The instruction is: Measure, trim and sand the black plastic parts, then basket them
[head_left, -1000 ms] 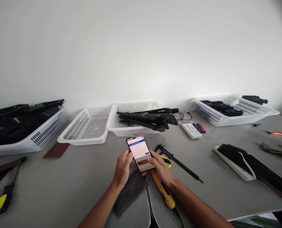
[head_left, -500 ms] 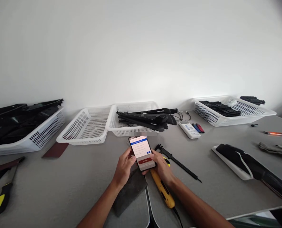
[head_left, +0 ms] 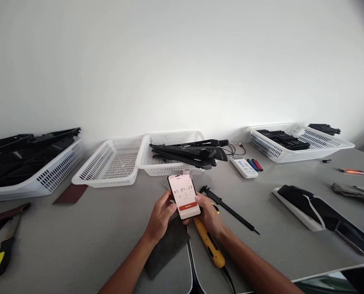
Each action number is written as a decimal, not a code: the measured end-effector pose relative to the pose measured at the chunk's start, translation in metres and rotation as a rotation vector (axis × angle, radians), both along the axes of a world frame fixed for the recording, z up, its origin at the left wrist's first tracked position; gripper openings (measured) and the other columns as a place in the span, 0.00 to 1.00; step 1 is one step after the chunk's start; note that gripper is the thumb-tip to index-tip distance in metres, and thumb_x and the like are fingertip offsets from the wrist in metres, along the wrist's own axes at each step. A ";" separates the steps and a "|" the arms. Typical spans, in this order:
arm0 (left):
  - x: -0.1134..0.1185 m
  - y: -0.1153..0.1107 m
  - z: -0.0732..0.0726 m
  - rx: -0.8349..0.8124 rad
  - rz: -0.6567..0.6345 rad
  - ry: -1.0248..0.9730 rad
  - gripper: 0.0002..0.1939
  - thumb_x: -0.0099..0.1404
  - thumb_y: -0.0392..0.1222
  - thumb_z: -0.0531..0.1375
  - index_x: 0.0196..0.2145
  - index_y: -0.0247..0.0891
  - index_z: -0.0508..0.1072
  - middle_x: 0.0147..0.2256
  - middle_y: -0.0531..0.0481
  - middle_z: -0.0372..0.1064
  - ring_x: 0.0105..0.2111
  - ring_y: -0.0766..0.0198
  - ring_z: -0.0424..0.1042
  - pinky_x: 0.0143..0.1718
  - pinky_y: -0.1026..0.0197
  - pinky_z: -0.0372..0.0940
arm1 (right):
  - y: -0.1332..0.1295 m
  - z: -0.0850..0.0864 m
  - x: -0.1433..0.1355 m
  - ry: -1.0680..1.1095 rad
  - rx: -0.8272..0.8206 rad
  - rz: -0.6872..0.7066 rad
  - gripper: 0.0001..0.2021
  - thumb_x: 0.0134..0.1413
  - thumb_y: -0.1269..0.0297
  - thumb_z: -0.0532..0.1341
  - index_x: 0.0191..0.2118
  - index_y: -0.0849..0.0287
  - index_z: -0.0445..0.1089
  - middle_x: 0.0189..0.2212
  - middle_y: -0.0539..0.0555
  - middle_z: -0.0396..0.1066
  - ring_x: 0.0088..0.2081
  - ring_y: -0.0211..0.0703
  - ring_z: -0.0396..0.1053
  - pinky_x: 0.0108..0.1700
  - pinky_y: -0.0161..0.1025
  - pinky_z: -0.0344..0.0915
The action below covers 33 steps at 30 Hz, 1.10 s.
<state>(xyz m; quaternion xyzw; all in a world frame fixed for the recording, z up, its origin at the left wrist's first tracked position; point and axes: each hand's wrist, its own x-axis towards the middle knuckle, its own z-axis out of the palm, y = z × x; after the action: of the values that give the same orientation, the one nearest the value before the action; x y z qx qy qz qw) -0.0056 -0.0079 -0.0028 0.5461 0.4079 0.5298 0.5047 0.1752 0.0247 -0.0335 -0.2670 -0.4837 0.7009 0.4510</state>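
Observation:
Both my hands hold a smartphone (head_left: 185,195) upright, its lit screen showing a timer at 01:01:23 and a red button. My left hand (head_left: 161,216) grips the left edge, thumb along the side. On the other edge, my right hand (head_left: 210,212) is closed round the phone with its thumb at the screen's border. Below the phone lies a yellow corded tool (head_left: 210,244), its upper end hidden by the right hand. A dark grey flat block (head_left: 166,249) sits under my left forearm. Right of the phone lies a black caliper (head_left: 231,210).
White baskets (head_left: 105,181) line the wall; black plastic parts (head_left: 188,153) fill some. A white box (head_left: 244,168) and coloured markers (head_left: 255,164) lie right of centre. At left are brown sandpaper (head_left: 70,194) and a yellow-black handled tool (head_left: 1,257). A black-and-white piece (head_left: 307,204) rests at right.
The phone's screen has switched from a page with a blue banner and pop-up to the timer. Both hands keep their hold; the view has shifted very slightly.

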 end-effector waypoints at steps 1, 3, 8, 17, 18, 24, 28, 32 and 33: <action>0.000 0.000 0.000 -0.003 0.002 0.006 0.22 0.71 0.50 0.60 0.57 0.38 0.74 0.55 0.43 0.78 0.55 0.48 0.75 0.55 0.53 0.69 | 0.000 0.000 0.000 0.008 0.001 0.005 0.25 0.66 0.42 0.59 0.50 0.60 0.77 0.40 0.58 0.80 0.35 0.50 0.78 0.29 0.41 0.77; 0.000 0.000 0.001 -0.006 0.008 0.014 0.22 0.70 0.50 0.60 0.57 0.38 0.74 0.55 0.43 0.78 0.55 0.48 0.75 0.55 0.52 0.69 | 0.001 -0.001 0.000 0.017 0.001 0.012 0.25 0.67 0.42 0.59 0.51 0.59 0.77 0.40 0.59 0.80 0.35 0.50 0.78 0.29 0.41 0.77; -0.001 0.000 0.000 -0.002 -0.004 -0.001 0.22 0.71 0.50 0.60 0.58 0.38 0.74 0.55 0.43 0.78 0.55 0.48 0.75 0.55 0.52 0.69 | 0.002 -0.004 0.001 0.031 0.000 0.011 0.24 0.67 0.44 0.59 0.53 0.60 0.77 0.40 0.59 0.80 0.35 0.50 0.79 0.29 0.40 0.78; -0.001 0.000 0.002 -0.036 -0.026 -0.017 0.26 0.71 0.50 0.61 0.63 0.38 0.73 0.56 0.43 0.78 0.55 0.47 0.76 0.55 0.50 0.71 | 0.000 0.001 -0.001 0.100 -0.030 0.013 0.22 0.65 0.46 0.62 0.52 0.60 0.76 0.42 0.60 0.80 0.36 0.50 0.79 0.29 0.40 0.78; -0.001 0.000 0.003 -0.036 -0.027 -0.013 0.26 0.71 0.50 0.61 0.63 0.38 0.73 0.56 0.43 0.78 0.55 0.46 0.75 0.55 0.50 0.71 | 0.000 0.002 -0.002 0.103 -0.034 0.011 0.22 0.65 0.47 0.62 0.52 0.59 0.76 0.43 0.60 0.80 0.36 0.50 0.79 0.29 0.40 0.78; -0.002 0.001 -0.001 -0.023 -0.010 0.011 0.29 0.71 0.50 0.61 0.67 0.40 0.70 0.60 0.41 0.75 0.60 0.45 0.73 0.57 0.50 0.70 | 0.001 0.004 -0.003 0.130 -0.067 0.006 0.22 0.62 0.46 0.64 0.50 0.59 0.75 0.44 0.59 0.80 0.37 0.50 0.78 0.27 0.39 0.78; -0.002 0.001 -0.005 -0.030 -0.004 0.021 0.30 0.71 0.51 0.61 0.67 0.40 0.69 0.60 0.42 0.75 0.59 0.45 0.73 0.58 0.50 0.69 | 0.001 0.005 -0.003 0.138 -0.080 0.006 0.22 0.61 0.46 0.64 0.51 0.58 0.75 0.44 0.59 0.79 0.38 0.50 0.78 0.28 0.40 0.78; -0.003 0.002 -0.007 -0.032 -0.003 0.023 0.30 0.71 0.52 0.62 0.67 0.39 0.70 0.60 0.42 0.75 0.61 0.44 0.72 0.59 0.49 0.69 | 0.001 0.006 -0.003 0.153 -0.089 0.010 0.23 0.60 0.45 0.64 0.52 0.58 0.75 0.43 0.59 0.79 0.38 0.51 0.78 0.30 0.41 0.79; -0.003 0.002 -0.008 -0.033 -0.005 0.022 0.30 0.71 0.52 0.62 0.67 0.39 0.70 0.61 0.42 0.75 0.61 0.44 0.72 0.59 0.49 0.69 | 0.001 0.006 -0.003 0.155 -0.091 0.010 0.23 0.60 0.46 0.64 0.52 0.58 0.75 0.43 0.59 0.79 0.39 0.51 0.78 0.30 0.41 0.79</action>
<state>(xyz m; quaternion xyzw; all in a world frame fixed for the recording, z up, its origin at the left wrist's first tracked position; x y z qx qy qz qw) -0.0085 -0.0059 -0.0103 0.5443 0.4208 0.5157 0.5106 0.1717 0.0262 -0.0276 -0.2299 -0.4165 0.7428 0.4710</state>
